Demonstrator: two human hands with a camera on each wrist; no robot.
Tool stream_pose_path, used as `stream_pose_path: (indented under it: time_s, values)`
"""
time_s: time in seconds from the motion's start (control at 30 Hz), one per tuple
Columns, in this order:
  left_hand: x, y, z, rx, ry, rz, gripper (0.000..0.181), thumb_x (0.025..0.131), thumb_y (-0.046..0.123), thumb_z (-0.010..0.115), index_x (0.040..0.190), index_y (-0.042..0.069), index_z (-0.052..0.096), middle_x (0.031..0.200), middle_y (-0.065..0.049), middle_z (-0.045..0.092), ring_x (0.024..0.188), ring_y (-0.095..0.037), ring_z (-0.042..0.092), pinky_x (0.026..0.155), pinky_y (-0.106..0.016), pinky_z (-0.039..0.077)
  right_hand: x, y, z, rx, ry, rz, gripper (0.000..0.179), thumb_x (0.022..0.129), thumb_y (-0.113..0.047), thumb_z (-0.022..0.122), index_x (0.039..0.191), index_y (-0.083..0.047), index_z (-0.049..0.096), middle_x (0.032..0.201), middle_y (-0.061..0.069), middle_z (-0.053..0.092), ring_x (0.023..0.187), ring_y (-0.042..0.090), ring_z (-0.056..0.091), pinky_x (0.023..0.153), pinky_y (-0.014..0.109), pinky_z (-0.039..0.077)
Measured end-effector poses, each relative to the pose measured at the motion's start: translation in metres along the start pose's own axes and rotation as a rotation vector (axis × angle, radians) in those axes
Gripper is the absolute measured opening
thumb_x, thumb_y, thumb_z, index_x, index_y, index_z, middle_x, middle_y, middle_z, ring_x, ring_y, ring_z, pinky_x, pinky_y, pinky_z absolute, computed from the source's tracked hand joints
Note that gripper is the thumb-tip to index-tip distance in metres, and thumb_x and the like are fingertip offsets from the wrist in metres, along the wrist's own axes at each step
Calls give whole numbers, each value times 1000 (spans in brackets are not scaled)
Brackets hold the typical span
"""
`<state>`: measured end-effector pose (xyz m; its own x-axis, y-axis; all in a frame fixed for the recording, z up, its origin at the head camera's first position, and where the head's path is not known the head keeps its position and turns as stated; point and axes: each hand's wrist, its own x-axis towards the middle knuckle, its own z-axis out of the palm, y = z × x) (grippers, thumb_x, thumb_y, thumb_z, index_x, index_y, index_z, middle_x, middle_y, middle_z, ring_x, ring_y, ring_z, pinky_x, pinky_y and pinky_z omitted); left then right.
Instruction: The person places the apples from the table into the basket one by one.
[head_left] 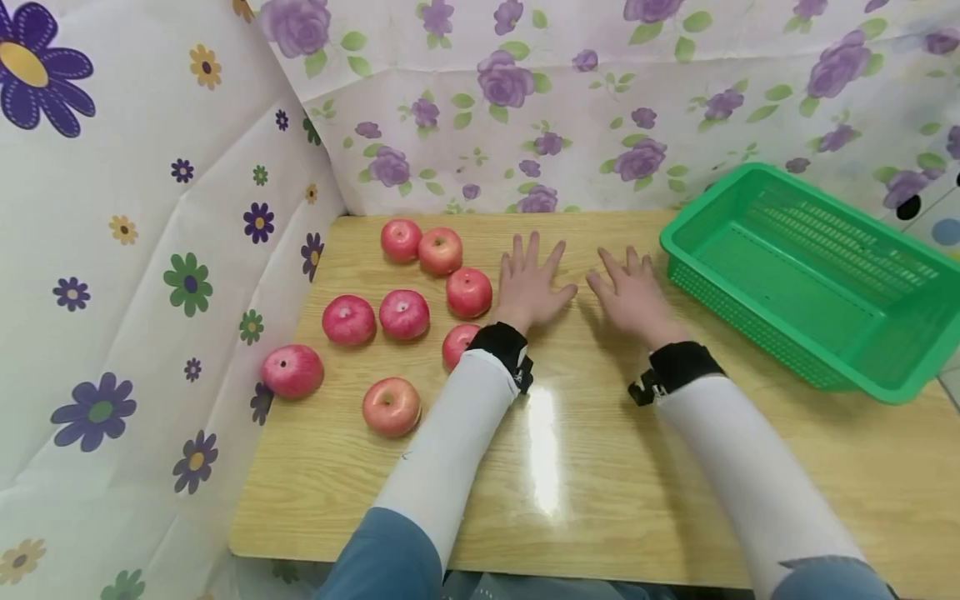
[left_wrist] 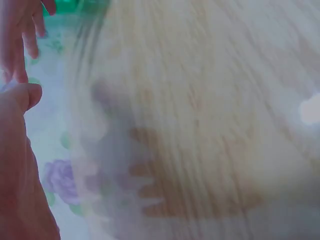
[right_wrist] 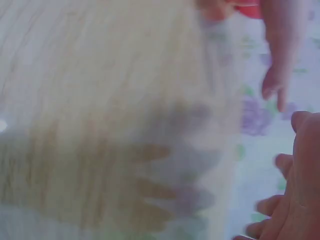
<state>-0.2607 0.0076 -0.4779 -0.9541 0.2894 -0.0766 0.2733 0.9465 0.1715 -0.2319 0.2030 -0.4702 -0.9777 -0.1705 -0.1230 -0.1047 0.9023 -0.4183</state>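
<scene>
Both bare hands are held out over the table with fingers spread and nothing in them. My left hand (head_left: 529, 287) is beside a red apple (head_left: 468, 292), just right of the group. Part of another apple (head_left: 457, 343) is hidden behind the left forearm. The right hand (head_left: 636, 296) lies between the left hand and a green plastic basket (head_left: 772, 321), fingers pointing away from me. In the left wrist view, the left thumb (left_wrist: 31, 97) shows at the left edge, with finger shadows on the wood. The right wrist view has the right hand (right_wrist: 305, 175) along its right side.
Several more apples are scattered on the left half of the wooden table (head_left: 585, 500); one apple (head_left: 292, 371) sits at its left edge. Flower-printed sheets (head_left: 450, 108) hang behind and at the left. The green basket takes up the back right and shows nothing inside.
</scene>
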Motion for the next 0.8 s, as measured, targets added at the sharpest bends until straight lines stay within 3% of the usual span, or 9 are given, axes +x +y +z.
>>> stream_pose_path:
  time_s: [0.1,0.3,0.4,0.53,0.6,0.7,0.8]
  values:
    - [-3,3,-3,-39,-7,34,77,97,70,33,158,39,-3,163,-9,-15,139,-33,-28,119,-55,1,-11,4,-13,65,16,-7,77,99,-70,14,160,-22,14,159,29,9,139,52,10,107,73,19]
    - [-10,4,-10,-96,-4,85,78,97,71,30,158,38,-5,163,-9,-15,141,-31,-25,119,-54,3,-42,20,-42,168,70,-5,75,99,-68,27,154,-17,35,147,21,45,129,42,43,102,64,36]
    - [-16,3,-16,-175,-5,111,77,98,67,33,159,35,-1,164,-10,-6,145,-31,-13,118,-55,11,-63,30,-58,219,93,-7,70,99,-66,33,151,-19,42,140,21,52,121,40,50,94,63,43]
    - [-27,2,-22,-314,-20,125,74,100,59,40,160,28,11,163,-12,10,145,-28,14,113,-54,28,-94,48,-80,246,167,8,60,101,-59,39,148,-22,47,125,20,64,106,33,59,79,54,50]
    - [-31,1,-23,-365,-30,121,72,100,57,41,160,26,15,162,-11,15,142,-28,25,110,-53,33,-110,60,-90,246,217,56,57,101,-57,40,148,-25,47,117,17,68,95,22,63,70,44,52]
    - [-36,-1,-23,-405,-46,116,71,101,57,39,159,24,17,160,-10,21,139,-27,31,109,-50,36,-131,82,-104,245,279,166,56,102,-55,37,149,-27,45,117,14,67,83,2,62,61,27,50]
    - [-40,-5,-22,-431,-52,120,70,101,56,39,159,23,19,159,-8,26,139,-23,30,110,-47,35,-144,103,-112,215,326,306,55,104,-52,32,152,-26,39,124,17,64,78,-6,55,55,22,47]
